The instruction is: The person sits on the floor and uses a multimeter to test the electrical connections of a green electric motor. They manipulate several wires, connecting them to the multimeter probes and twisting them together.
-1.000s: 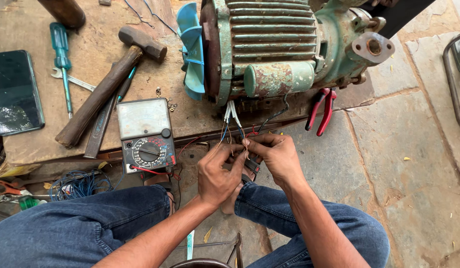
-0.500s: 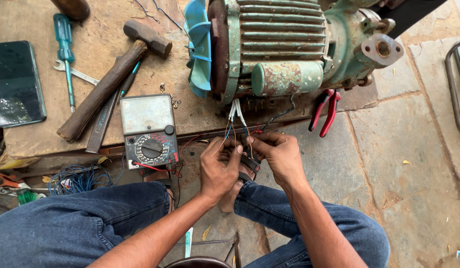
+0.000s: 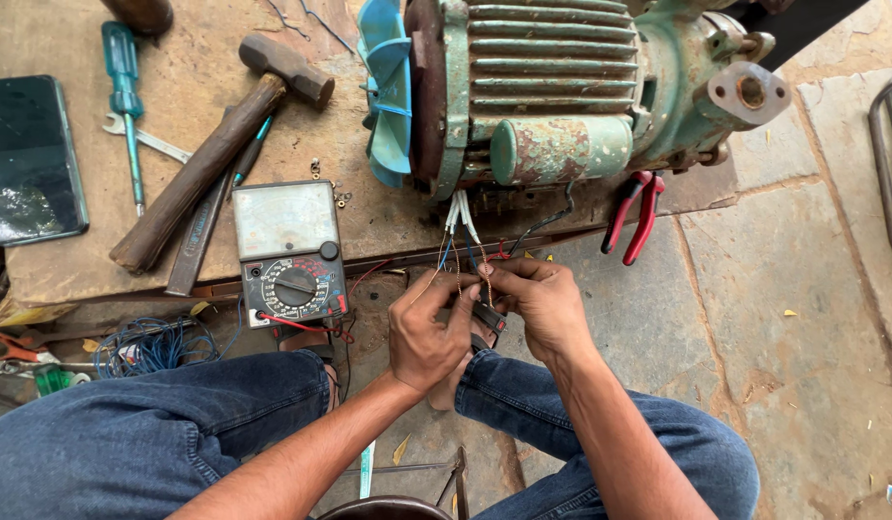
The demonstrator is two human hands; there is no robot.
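The green motor (image 3: 552, 96) lies on its side on the wooden board (image 3: 176, 58), its thin wires (image 3: 460, 226) hanging off the front edge. Beside it sits a meter (image 3: 290, 252). The left hand (image 3: 429, 332) and right hand (image 3: 533, 306) both pinch bare wire ends; best to grip close to the tips and keep strands apart.

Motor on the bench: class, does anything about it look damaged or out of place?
Yes. The green motor is rusty with flaking paint, its blue fan sits exposed without a cover, and loose wires hang from it into both hands.
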